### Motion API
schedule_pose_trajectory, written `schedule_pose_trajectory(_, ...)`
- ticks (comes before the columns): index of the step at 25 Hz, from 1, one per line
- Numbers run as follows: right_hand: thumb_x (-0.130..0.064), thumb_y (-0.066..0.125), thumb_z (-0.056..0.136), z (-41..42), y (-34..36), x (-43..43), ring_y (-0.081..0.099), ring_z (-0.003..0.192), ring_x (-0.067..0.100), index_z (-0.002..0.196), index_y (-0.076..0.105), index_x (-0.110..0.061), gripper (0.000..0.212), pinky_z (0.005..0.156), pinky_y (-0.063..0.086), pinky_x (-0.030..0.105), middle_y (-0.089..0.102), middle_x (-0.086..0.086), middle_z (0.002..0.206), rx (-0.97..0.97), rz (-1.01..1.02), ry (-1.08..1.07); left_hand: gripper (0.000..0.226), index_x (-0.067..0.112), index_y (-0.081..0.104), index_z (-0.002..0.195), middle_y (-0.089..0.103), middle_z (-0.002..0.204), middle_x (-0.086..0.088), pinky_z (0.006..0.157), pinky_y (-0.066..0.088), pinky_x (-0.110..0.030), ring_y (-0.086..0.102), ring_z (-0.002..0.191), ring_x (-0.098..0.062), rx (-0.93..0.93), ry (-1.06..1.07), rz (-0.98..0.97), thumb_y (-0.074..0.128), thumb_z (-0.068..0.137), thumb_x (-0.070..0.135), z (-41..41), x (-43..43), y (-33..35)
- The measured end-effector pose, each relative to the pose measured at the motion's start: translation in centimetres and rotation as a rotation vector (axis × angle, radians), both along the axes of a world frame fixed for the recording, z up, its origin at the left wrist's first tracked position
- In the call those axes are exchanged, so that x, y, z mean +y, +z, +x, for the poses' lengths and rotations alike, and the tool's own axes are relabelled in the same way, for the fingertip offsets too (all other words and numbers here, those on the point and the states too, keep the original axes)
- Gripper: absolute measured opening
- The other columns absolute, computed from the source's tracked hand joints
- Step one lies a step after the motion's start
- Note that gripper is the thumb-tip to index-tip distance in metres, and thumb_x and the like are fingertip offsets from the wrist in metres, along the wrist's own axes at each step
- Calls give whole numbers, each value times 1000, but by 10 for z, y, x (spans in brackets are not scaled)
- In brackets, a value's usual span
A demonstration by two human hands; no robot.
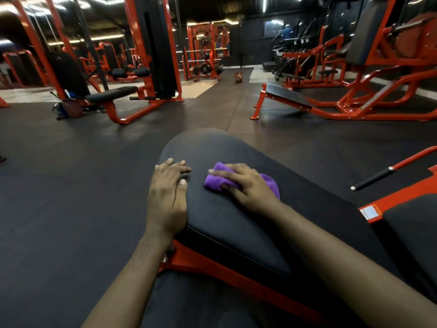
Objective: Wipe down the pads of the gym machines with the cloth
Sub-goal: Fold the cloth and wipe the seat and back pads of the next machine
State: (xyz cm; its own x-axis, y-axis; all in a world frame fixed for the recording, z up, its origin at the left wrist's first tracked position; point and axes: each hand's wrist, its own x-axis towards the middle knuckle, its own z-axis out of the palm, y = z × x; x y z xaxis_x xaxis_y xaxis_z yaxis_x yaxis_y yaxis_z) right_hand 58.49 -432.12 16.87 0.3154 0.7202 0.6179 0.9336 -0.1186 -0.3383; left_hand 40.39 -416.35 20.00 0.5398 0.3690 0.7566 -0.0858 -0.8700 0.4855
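Observation:
A long black padded bench (212,150) on a red frame fills the middle of the head view. My right hand (250,185) lies on top of a bunched purple cloth (216,182), its fingers curled over the cloth and pressing it onto the pad. To the left, my left hand (168,192) rests flat on the pad's left edge with straight fingers, holding nothing. Part of the cloth sticks out behind my right hand.
A second black pad (411,233) on the same red frame sits at the right, with a black-gripped handle bar (376,177) above it. Red machines stand at the back left (151,67) and back right (354,91). Dark rubber floor surrounds the bench.

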Motion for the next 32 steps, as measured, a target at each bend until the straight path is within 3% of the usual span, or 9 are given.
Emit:
schedule_pose_trajectory(4, -61, 43, 99, 102, 2, 44, 51, 129, 22, 140, 49, -54, 41, 102, 44, 50, 56, -12, 142, 189, -61, -333, 29, 12, 70, 103, 67, 121, 0, 116, 29, -52, 50, 130, -17, -5, -18, 8, 45, 88, 13, 0, 1, 0)
schedule_pose_trajectory(8, -63, 44, 97, 177, -18, 32, 49, 135, 30, 140, 52, -43, 48, 108, 38, 49, 53, -4, 148, 484, -144, -711, 30, 11, 69, 101, 67, 119, 2, 115, 30, -51, 50, 129, -17, -43, -36, 19, 43, 88, 15, 2, 5, -3)
schedule_pose_trajectory(10, -60, 44, 98, 180, -16, 29, 51, 132, 32, 137, 55, -38, 46, 107, 40, 47, 56, 0, 146, 555, -168, -773, 31, 11, 69, 103, 66, 119, 2, 116, 30, -49, 51, 128, -17, -65, -43, 13, 42, 89, 16, 3, 5, -4)
schedule_pose_trajectory(13, -58, 44, 99, 130, 2, 49, 53, 127, 31, 139, 57, -35, 48, 102, 45, 43, 60, 1, 141, 360, -100, -639, 31, 9, 67, 107, 64, 118, 5, 114, 33, -47, 51, 126, -18, -109, -43, 3, 42, 90, 14, 3, 5, -5)
schedule_pose_trajectory(16, -59, 42, 100, 29, 14, 50, 55, 118, 17, 139, 55, -45, 44, 95, 44, 37, 60, -12, 137, 78, 25, -221, 29, 6, 63, 111, 55, 115, 12, 106, 40, -39, 51, 119, -23, -167, -31, -16, 44, 89, 8, 0, -3, -3)
schedule_pose_trajectory(19, -58, 42, 101, 6, 20, 46, 52, 119, 9, 139, 52, -50, 41, 95, 41, 34, 58, -17, 137, -5, 69, 25, 25, 8, 60, 109, 50, 110, 12, 97, 42, -32, 50, 111, -22, -162, 16, -54, 46, 88, 9, -2, -7, 0)
schedule_pose_trajectory(22, -62, 42, 98, 72, 26, 77, 54, 123, 19, 140, 49, -50, 44, 100, 46, 46, 60, -10, 136, 75, -1, -195, 23, 9, 59, 107, 52, 107, 8, 93, 40, -26, 48, 109, -21, -151, 24, -71, 45, 88, 9, -3, -8, -1)
schedule_pose_trajectory(26, -58, 46, 99, 125, 57, 126, 47, 137, 29, 141, 54, -41, 46, 110, 34, 48, 55, -4, 148, 489, -74, -605, 25, 8, 57, 109, 52, 110, 5, 93, 34, -13, 47, 112, -18, -151, 32, -85, 44, 87, 8, -2, -5, -2)
schedule_pose_trajectory(32, -57, 47, 99, 42, 80, 141, 55, 127, 24, 131, 62, -43, 38, 98, 44, 39, 62, -9, 137, 261, -72, -328, 28, 6, 53, 114, 52, 114, -3, 95, 34, -22, 44, 111, -17, -206, 169, -122, 44, 89, 13, -3, -9, -2)
